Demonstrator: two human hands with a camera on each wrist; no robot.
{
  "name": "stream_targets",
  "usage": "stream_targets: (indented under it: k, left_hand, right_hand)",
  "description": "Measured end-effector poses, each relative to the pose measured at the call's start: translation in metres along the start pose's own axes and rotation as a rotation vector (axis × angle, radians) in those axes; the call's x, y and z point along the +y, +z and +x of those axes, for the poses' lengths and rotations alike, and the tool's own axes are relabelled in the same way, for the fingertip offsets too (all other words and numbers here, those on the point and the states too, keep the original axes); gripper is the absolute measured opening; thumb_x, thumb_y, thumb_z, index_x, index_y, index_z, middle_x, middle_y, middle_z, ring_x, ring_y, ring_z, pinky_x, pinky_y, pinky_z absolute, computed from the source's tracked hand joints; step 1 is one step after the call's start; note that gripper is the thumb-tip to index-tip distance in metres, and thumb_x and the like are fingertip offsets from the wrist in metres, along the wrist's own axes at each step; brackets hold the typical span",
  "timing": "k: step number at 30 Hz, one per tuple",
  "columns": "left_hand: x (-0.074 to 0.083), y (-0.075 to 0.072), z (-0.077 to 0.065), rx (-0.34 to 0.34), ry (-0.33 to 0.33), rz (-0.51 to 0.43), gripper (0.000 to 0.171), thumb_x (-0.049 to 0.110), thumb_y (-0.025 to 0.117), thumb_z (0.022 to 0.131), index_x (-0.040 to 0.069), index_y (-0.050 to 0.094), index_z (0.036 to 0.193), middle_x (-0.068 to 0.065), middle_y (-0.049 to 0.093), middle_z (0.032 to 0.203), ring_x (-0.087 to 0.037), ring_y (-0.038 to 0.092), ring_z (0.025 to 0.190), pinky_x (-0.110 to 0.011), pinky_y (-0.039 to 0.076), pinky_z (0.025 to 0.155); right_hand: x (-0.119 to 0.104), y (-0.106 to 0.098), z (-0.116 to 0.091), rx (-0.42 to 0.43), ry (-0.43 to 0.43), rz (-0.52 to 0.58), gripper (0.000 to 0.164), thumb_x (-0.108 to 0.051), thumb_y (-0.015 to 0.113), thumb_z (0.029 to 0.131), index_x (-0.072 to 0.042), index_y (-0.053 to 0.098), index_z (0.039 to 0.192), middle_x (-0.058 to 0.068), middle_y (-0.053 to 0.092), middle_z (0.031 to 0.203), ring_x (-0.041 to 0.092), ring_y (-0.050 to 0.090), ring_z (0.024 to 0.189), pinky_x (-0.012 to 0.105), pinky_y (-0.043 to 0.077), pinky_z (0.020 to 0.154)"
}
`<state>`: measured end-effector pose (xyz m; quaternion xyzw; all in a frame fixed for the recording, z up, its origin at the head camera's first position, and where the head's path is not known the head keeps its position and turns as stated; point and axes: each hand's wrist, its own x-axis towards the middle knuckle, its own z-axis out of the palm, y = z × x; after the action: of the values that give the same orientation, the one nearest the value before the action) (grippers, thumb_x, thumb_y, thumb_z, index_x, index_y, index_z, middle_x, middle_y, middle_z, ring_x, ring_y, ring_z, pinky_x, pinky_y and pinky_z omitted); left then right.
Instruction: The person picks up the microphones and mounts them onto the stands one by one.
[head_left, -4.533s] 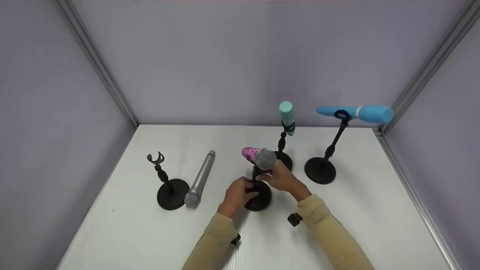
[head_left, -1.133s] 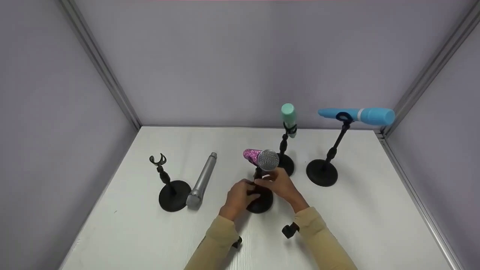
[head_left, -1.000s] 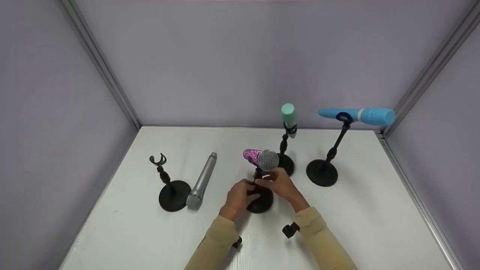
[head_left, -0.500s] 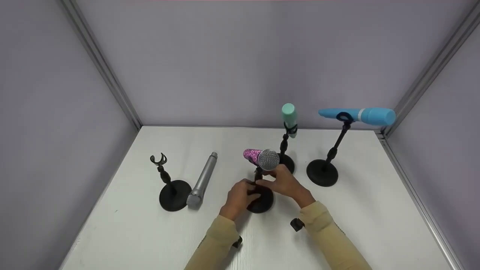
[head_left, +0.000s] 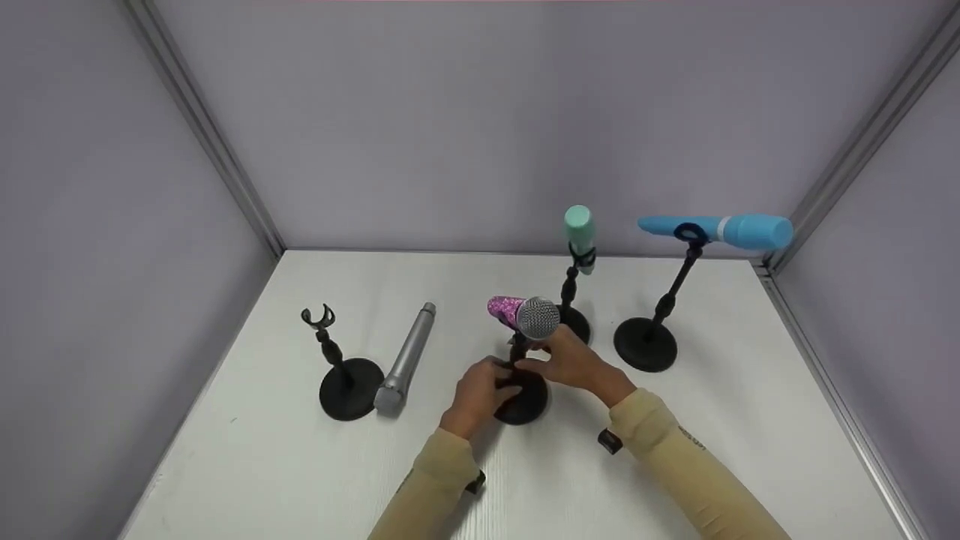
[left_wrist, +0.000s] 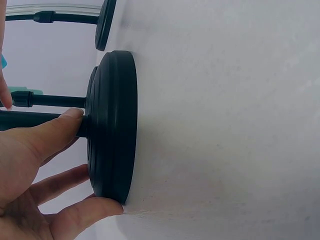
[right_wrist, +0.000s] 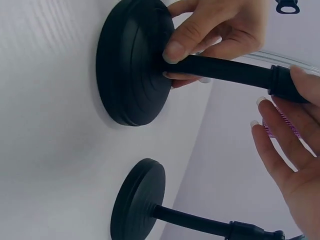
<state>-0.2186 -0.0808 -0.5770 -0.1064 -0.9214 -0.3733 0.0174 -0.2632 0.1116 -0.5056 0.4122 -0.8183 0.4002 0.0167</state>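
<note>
Both hands work on a black desktop microphone stand (head_left: 526, 406) that carries a pink glitter microphone (head_left: 504, 308) with a silver mesh head. My left hand (head_left: 474, 394) grips the lower pole just above the round base; in the left wrist view the thumb lies along the pole and other fingers touch the base (left_wrist: 116, 125). Higher up, my right hand (head_left: 576, 363) pinches the stand's collar (right_wrist: 286, 84), thumb on one side and fingers on the other, as the right wrist view shows. The base stands flat on the white table (head_left: 300, 480).
Behind stands a mint-green microphone (head_left: 579, 226) on its stand, and a blue microphone (head_left: 754, 232) on a taller stand (head_left: 645, 345) to the right. At left, a silver microphone (head_left: 406, 356) lies beside a stand with a bare clip (head_left: 349, 388). Grey walls enclose the table.
My right wrist and forearm have swung outward to the right while the fingers stay at the collar. The left hand, the stand and the pink microphone have hardly moved.
</note>
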Motion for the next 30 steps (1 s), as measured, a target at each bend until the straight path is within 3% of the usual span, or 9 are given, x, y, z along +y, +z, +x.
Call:
stream_targets:
  k: [6,12,20,25,30]
  left_hand:
    - [0.0009,-0.0002,0.0002,0.003,0.001,0.01,0.024,0.021,0.08,0.091,0.005,0.08,0.108,-0.01,0.073,0.117,-0.029,0.069,0.111,-0.046,0.056,0.097]
    - [0.0025,-0.0007,0.0005,-0.001,0.004,0.013,0.024,0.02,0.08,0.09,0.004,0.08,0.108,-0.01,0.072,0.118,-0.03,0.069,0.112,-0.046,0.057,0.096]
    - [0.0031,-0.0013,0.0001,-0.006,-0.02,-0.006,0.026,0.02,0.08,0.091,0.004,0.078,0.111,-0.01,0.072,0.118,-0.029,0.069,0.113,-0.046,0.056,0.098]
    - [0.0028,-0.0009,0.0007,-0.007,-0.024,-0.013,0.026,0.02,0.08,0.091,0.004,0.078,0.111,-0.011,0.072,0.117,-0.03,0.069,0.112,-0.047,0.056,0.098]
    - [0.0027,0.0001,0.0011,0.004,-0.01,0.002,0.025,0.02,0.08,0.09,0.003,0.078,0.109,-0.011,0.072,0.116,-0.031,0.069,0.111,-0.047,0.057,0.096]
  right_hand:
    - [0.0016,0.0027,-0.0006,0.054,-0.014,-0.015,0.025,-0.01,0.083,0.087,-0.003,0.07,0.107,0.01,0.076,0.101,0.018,0.071,0.087,0.033,0.061,0.077]
    - [-0.0008,0.0036,0.0002,0.066,0.033,-0.009,0.028,-0.015,0.085,0.085,-0.005,0.07,0.106,0.008,0.076,0.101,0.017,0.071,0.087,0.032,0.06,0.076]
    - [-0.0021,0.0066,0.0018,0.138,0.027,0.002,0.034,-0.022,0.089,0.082,-0.002,0.07,0.101,0.013,0.077,0.092,0.034,0.075,0.081,0.048,0.062,0.07]
    - [-0.0027,0.0063,0.0016,0.12,0.01,0.026,0.031,-0.015,0.086,0.085,0.0,0.067,0.103,0.016,0.075,0.093,0.034,0.074,0.081,0.054,0.061,0.07]
    - [-0.0037,0.0037,0.0014,0.059,-0.028,0.011,0.029,-0.004,0.078,0.089,0.0,0.064,0.115,0.016,0.074,0.103,0.03,0.073,0.09,0.047,0.062,0.075]
